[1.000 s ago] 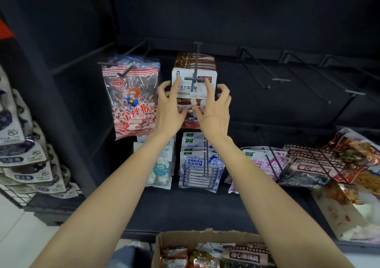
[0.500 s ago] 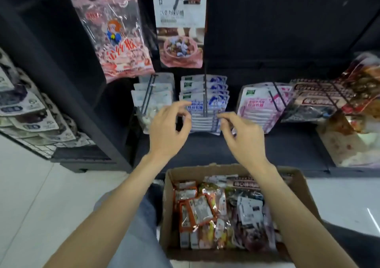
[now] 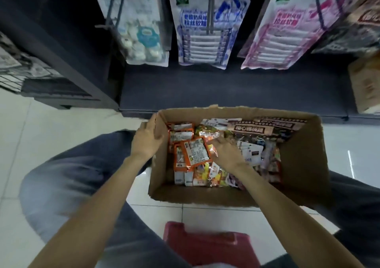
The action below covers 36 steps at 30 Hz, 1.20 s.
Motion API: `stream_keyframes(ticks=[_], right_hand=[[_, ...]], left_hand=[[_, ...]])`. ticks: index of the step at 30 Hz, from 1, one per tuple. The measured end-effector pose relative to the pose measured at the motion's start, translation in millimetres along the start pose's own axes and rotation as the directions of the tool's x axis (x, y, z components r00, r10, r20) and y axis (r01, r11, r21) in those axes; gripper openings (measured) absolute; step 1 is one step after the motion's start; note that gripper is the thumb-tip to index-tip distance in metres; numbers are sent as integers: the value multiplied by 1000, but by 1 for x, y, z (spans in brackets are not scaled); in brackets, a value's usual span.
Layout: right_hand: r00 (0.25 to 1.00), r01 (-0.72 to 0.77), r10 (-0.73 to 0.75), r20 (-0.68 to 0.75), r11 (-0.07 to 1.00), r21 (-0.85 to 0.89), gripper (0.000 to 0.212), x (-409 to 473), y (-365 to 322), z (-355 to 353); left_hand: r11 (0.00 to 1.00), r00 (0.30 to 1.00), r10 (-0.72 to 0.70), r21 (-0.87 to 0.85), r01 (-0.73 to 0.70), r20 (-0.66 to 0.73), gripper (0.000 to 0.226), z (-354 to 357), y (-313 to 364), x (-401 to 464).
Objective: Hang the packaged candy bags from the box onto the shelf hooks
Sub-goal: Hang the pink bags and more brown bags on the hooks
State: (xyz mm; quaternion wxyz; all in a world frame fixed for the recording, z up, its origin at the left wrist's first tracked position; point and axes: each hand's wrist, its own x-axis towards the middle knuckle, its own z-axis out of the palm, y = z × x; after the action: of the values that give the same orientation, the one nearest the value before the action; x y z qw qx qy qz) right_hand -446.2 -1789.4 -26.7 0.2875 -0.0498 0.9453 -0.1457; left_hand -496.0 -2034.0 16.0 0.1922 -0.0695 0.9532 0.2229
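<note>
Head view: the open brown cardboard box (image 3: 232, 193) is seen on the pale tiled floor, between the knees, directly below the dark shelf. The box's left wall, at nine o'clock, is steadied by the left hand (image 3: 147, 139); its palm lies against the cardboard and the fingers are wrapped over the rim. The right hand (image 3: 223, 151) is reached down into the box, fingers curled onto the crinkly clear-and-orange candy bag (image 3: 205, 133) at the twelve o'clock side of the hand. Whether that bag is truly pinched or only touched cannot be told. An orange foil packet with a white label (image 3: 196, 152) lies tilted just beside the hand at nine o'clock, atop a loose heap of mixed packets.

Handling is judged as follows: the bags look light, soft and slippery-filmed, likely to slide and crumple if gripped mid-body. A pinch at the flat top header, where a hang-hole would be expected, is advised.

At twelve o'clock, the metal shelf hooks (image 3: 209, 6) are seen loaded with blue-and-white candy pouches (image 3: 202, 39); pink pouches (image 3: 281, 37) hang at one o'clock.
</note>
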Motion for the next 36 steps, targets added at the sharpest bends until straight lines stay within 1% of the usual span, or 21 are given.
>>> stream_keyframes(ticks=[3, 5, 8, 10, 11, 12, 14, 15, 17, 19, 20, 22, 24, 26, 28, 29, 30, 32, 33, 36], right_hand=[[993, -87, 86, 75, 996, 12, 55, 17, 1, 25], [992, -95, 99, 82, 994, -53, 55, 21, 7, 39], [987, -157, 158, 12, 984, -90, 52, 19, 27, 55], [981, -189, 183, -59, 971, -143, 58, 17, 43, 58], [978, -208, 201, -57, 961, -184, 65, 17, 53, 59], [972, -232, 237, -11, 943, -236, 76, 17, 63, 58], [930, -258, 336, 148, 885, -388, 98, 17, 85, 54], [907, -256, 374, 195, 855, -451, 105, 18, 97, 52], [886, -275, 409, 218, 842, -464, 110, 18, 120, 47], [896, -285, 398, 198, 856, -431, 111, 19, 135, 45], [905, -283, 384, 186, 866, -413, 109, 20, 139, 43], [917, -273, 358, 174, 884, -380, 97, 23, 147, 42], [913, -225, 333, 235, 893, -391, 81, 23, 150, 38], [909, -193, 305, 283, 912, -363, 61, 18, 151, 39], [944, -182, 246, 220, 945, -272, 32, 9, 148, 40], [957, -180, 226, 184, 955, -238, 23, 2, 144, 39], [963, -178, 215, 161, 960, -218, 21, -6, 140, 36], [976, -164, 187, 115, 969, -186, 30, -23, 129, 27], [982, -145, 160, 98, 978, -148, 32, -32, 124, 20], [998, -53, 52, 40, 998, 24, 34, -57, 106, -3]], left_hand=[[997, 997, -73, 20, 72, 29, 70, 20, -9, 5], [997, 997, -75, 29, 75, 6, 66, 26, -9, 9], [998, 997, -58, 18, 59, -53, 60, 31, -8, 10], [999, 994, -49, -8, 49, -98, 59, 32, -10, 9], [999, 992, -46, -13, 44, -117, 58, 32, -11, 8], [999, 990, -45, -14, 43, -131, 57, 32, -12, 8], [998, 988, -58, -15, 57, -144, 55, 33, -12, 10], [998, 988, -65, -14, 63, -142, 54, 32, -11, 10], [998, 989, -67, 1, 68, -128, 54, 32, -8, 10], [997, 992, -68, 21, 71, -105, 58, 31, -6, 8], [996, 993, -73, 39, 77, -93, 60, 31, -4, 6], [990, 991, -90, 101, 100, -97, 63, 29, 4, 0], [984, 986, -78, 146, 100, -146, 61, 30, 16, -8], [989, 979, 14, 148, 16, -201, 60, 34, 28, -18], [987, 971, 132, 114, -110, -201, 60, 41, 43, -28], [983, 971, 176, 87, -163, -164, 60, 46, 51, -32], [975, 971, 219, 55, -214, -100, 60, 52, 58, -36], [948, 945, 317, -35, -315, 75, 65, 67, 74, -43], [939, 925, 344, -92, -333, 165, 70, 75, 82, -46], [946, 855, 319, -184, -265, 409, 94, 90, 103, -49]])
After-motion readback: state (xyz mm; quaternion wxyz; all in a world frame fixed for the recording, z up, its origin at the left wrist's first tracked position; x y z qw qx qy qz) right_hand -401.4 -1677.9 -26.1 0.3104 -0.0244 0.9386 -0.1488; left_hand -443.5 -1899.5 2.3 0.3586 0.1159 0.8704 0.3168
